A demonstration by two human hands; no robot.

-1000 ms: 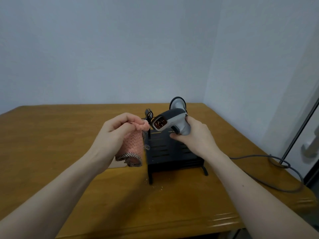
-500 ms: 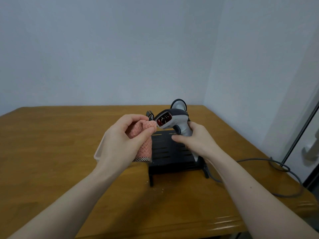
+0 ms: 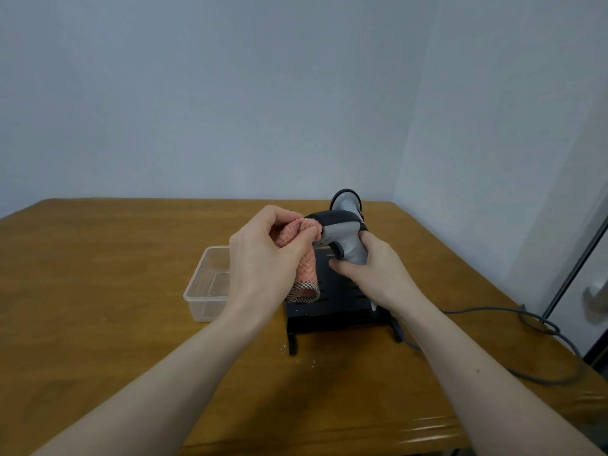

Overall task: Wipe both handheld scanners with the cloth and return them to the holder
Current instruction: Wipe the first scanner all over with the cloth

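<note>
My right hand (image 3: 371,271) grips the handle of a grey and black handheld scanner (image 3: 339,230), held above the black slotted holder (image 3: 332,307). My left hand (image 3: 263,258) pinches a pink cloth (image 3: 304,268) with a checked hem and presses it against the scanner's front window, which the cloth hides. A second grey scanner (image 3: 345,200) stands upright behind the first, at the far end of the holder; only its top shows.
A clear plastic box (image 3: 205,287) sits on the wooden table (image 3: 98,291) left of the holder. A grey cable (image 3: 526,324) loops across the table's right side near its edge. Walls meet at the corner behind the table.
My left hand brought the cloth right, onto the scanner's front window, which was visible before. The plastic box came into view behind my left hand.
</note>
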